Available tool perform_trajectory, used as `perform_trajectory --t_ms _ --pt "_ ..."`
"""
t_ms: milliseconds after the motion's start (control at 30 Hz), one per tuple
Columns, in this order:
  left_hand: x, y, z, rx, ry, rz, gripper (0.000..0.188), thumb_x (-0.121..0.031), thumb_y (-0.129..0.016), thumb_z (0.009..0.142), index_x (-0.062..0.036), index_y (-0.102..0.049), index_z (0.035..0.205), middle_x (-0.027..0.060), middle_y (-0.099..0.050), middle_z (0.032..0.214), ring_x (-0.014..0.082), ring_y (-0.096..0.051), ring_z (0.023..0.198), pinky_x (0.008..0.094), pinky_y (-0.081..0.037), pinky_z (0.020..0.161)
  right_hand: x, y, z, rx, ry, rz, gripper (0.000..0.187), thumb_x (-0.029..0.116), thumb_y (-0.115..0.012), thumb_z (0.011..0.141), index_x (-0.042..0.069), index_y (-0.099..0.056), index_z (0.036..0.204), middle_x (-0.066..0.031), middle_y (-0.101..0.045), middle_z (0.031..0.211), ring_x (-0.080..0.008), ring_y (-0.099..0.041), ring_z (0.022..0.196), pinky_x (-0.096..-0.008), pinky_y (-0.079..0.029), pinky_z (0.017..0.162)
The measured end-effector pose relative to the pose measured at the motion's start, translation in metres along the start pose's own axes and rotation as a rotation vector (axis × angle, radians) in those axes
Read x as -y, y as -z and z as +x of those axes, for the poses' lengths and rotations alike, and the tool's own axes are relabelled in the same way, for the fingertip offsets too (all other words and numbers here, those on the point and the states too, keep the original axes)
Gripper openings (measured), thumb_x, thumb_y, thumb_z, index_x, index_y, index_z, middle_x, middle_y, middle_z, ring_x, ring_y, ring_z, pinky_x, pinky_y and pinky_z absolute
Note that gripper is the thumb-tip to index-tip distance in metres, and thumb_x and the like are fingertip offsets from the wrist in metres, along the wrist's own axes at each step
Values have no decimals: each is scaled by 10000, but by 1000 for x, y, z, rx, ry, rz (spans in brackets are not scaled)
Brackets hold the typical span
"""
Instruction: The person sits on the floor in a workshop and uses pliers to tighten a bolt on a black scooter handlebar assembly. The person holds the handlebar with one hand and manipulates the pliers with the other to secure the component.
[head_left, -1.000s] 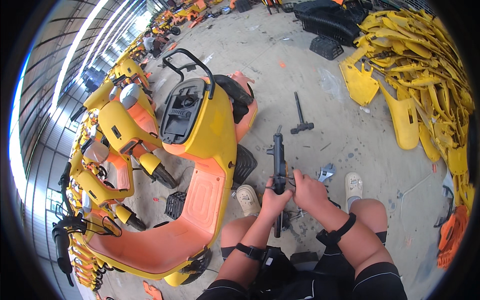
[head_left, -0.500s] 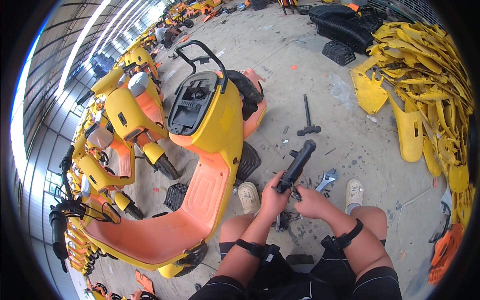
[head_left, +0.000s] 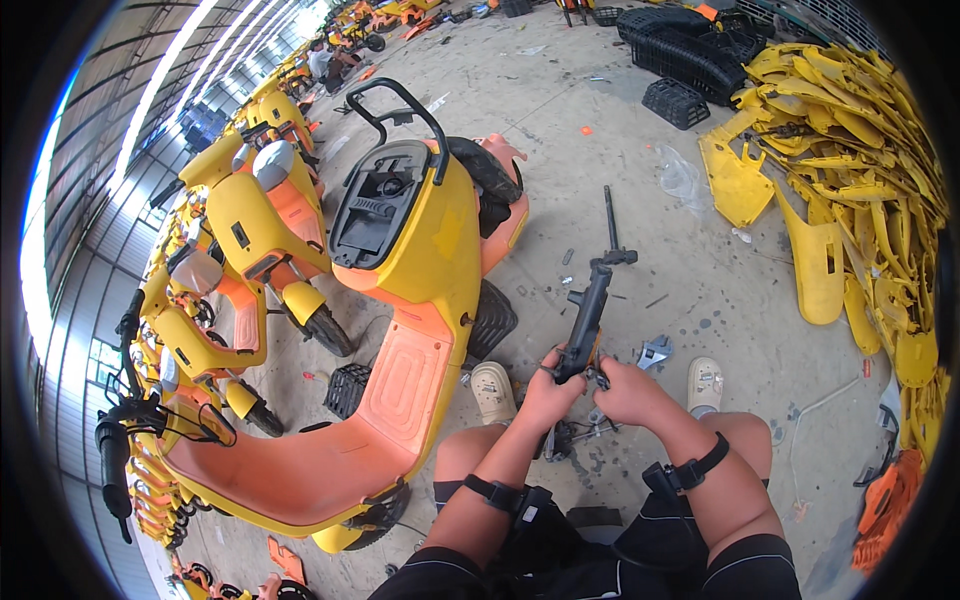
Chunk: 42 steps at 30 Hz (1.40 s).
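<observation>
Since the earlier frames the black part (head_left: 585, 320) has swung from upright to a lean away to the right, and the view has tipped so more of the floor (head_left: 640, 120) beyond shows.

Both hands close on the part's lower end between the knees. The left hand (head_left: 548, 392) wraps its fingers around the base; the right hand (head_left: 625, 390) presses in from the other side, fingers curled, though the pictures do not show whether it grips the part itself or a small fitting under it. The part rises from the grip and tilts outward, its free end well above both hands.

Just right of the grip a wrench (head_left: 655, 352) lies on the floor, and below it small loose bits (head_left: 590, 435) are scattered near the sandals. Held only at the bottom, the long part could lever out of the fingers and drop onto the feet or the bits.

Beyond the tip a T-shaped bar (head_left: 612, 232) lies flat. Left of the grip the scooter (head_left: 430, 290) stands near; a swing that way could strike its panel. Far right, the yellow panels (head_left: 850, 180) are piled well apart.
</observation>
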<state>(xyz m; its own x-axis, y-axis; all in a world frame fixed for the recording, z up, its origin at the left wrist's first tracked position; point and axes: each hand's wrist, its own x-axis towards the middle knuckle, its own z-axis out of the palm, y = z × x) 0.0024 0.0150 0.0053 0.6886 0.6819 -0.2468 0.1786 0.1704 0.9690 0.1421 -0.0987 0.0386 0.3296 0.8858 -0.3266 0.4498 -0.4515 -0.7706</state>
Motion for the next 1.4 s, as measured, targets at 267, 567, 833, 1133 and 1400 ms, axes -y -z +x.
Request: perform_trajectory --t_ms 267,567,833,1133,1400 --pt "2 -6 3 -75 10 20 430 -314 -628 997 -9 -575 1295 1 -639 982 70 -545 879 233 -447 793 6 6 1 20 -16 -5 470 235 -599 814 -17 -563 1210 -273 -688 931 -442 -665 894 -496 -525 785" --pt "9 -7 5 -136 -33 56 415 -357 -663 973 -13 -642 1205 -2 -668 916 63 -556 835 230 -463 755 13 7 -1 34 -21 -41 442 218 -592 810 -26 -564 1177 -282 -682 954 -458 -653 929 -513 -520 809" --pt "17 -2 7 -193 63 106 367 -334 -703 932 -21 -671 1121 -2 -672 855 60 -564 776 226 -462 698 22 4 -3 58 -37 -99 437 216 -599 813 -9 -555 1186 -266 -684 930 -451 -658 905 -517 -522 788" --pt "23 -3 4 -217 43 65 382 -338 -712 929 7 -660 1083 12 -666 807 58 -546 706 229 -455 636 22 0 -6 67 -51 -96 385 213 -595 824 12 -559 1150 -261 -685 928 -436 -661 899 -528 -520 780" --pt "-3 -7 -7 -147 79 64 316 -202 -692 924 19 -615 1136 29 -685 914 67 -596 816 232 -476 719 10 -5 -4 47 -31 -121 371 201 -584 831 20 -557 1155 -247 -687 939 -438 -661 893 -534 -518 769"
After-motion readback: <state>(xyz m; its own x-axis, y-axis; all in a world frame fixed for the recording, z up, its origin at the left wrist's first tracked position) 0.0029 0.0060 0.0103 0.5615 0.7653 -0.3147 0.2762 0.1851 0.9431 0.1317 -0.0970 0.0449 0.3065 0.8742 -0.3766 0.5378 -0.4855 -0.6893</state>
